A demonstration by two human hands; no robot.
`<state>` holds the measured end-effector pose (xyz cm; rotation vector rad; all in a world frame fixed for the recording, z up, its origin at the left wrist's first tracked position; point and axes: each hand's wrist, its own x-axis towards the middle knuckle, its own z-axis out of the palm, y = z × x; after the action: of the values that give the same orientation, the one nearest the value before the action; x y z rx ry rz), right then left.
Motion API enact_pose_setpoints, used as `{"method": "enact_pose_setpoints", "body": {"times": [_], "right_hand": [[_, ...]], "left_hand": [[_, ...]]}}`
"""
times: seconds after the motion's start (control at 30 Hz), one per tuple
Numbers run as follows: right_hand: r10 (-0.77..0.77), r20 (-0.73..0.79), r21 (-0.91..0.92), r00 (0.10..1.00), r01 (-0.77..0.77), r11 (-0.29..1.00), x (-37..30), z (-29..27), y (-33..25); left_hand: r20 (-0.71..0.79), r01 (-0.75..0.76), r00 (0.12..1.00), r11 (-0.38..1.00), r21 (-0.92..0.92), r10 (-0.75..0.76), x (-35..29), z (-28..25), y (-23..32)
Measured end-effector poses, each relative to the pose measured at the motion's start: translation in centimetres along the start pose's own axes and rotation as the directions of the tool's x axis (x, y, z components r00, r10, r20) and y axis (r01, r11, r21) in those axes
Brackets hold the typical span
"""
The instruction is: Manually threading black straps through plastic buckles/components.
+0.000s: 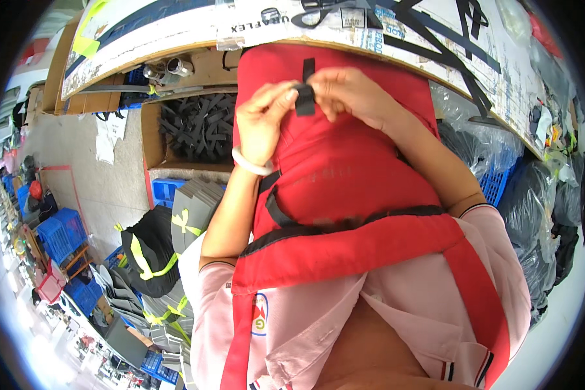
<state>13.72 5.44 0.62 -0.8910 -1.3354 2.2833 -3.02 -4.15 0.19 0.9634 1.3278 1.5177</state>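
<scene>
**The strap point(305, 103) lies upright between left hand point(261, 114) and right hand point(352, 96)**

The black strap is out in front of the body, above the red apron point(351, 149) and short of the edge of the desk point(188, 32). Its long axis runs roughly away from the wearer: one end points toward the desk, the other back toward the chest. It thus lies across the gap between the two hands, to the right of the left grip and to the left of the right one.

Neither hand is clearly nearer, since the fingertips of both come right up to it. The left grip is closed in a pinch, thumb uppermost, on the strap's left edge around its middle. The right hand comes in from the other side with bent fingers beside the upper part; its thumb is hidden, so I cannot tell how tightly it is closed or whether it has hold of anything. Whether the strap is one folded length or two pieces is also unclear.

Beyond the left forearm, a box point(151, 138) holds a heap of dark pieces point(198, 127). More black strips point(439, 47) lie on the desk, ahead and to the right.
</scene>
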Motion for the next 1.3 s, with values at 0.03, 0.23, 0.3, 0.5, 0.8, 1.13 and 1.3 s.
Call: {"method": "enact_pose_setpoints", "body": {"times": [0.03, 0.23, 0.3, 0.5, 0.8, 1.13, 1.3], "right_hand": [[0.118, 0.167, 0.03, 0.979, -0.124, 0.992, 0.1, -0.6, 0.0], [-0.124, 0.03, -0.159, 0.992, 0.127, 0.979, 1.0, 0.7, -0.9], [-0.269, -0.114, -0.233, 0.956, 0.238, 0.943, 1.7, -0.6, -1.3], [-0.741, -0.246, -0.817, 0.625, 0.278, 0.506, 1.7, -4.5, -4.4], [-0.74, -0.169, -0.869, 0.651, 0.255, 0.423, 3.0, -8.2, -7.8], [-0.606, -0.278, -0.76, 0.746, 0.215, 0.613, 1.1, -9.0, -5.3], [-0.661, -0.336, -0.806, 0.672, 0.158, 0.57, 1.8, -9.8, -5.4]], "left_hand": [[0.059, -0.001, 0.998, 0.999, 0.047, -0.002, -0.3, -0.2, 0.5], [0.141, 0.044, 0.985, 0.933, 0.356, -0.1, -2.6, -5.7, 6.2], [0.038, 0.023, 0.998, 0.845, 0.534, -0.051, -3.6, -9.7, 9.2], [-0.255, 0.006, 0.929, 0.677, 0.736, 0.269, -1.5, -13.9, 10.6], [0.423, -0.521, 0.854, 0.498, 0.694, 0.304, 19.5, 0.3, 5.2], [0.575, -0.534, 0.813, 0.271, 0.801, -0.097, 24.0, -1.0, 1.0], [0.538, -0.524, 0.802, 0.124, 0.842, -0.261, 20.8, -1.2, 4.7]]}}
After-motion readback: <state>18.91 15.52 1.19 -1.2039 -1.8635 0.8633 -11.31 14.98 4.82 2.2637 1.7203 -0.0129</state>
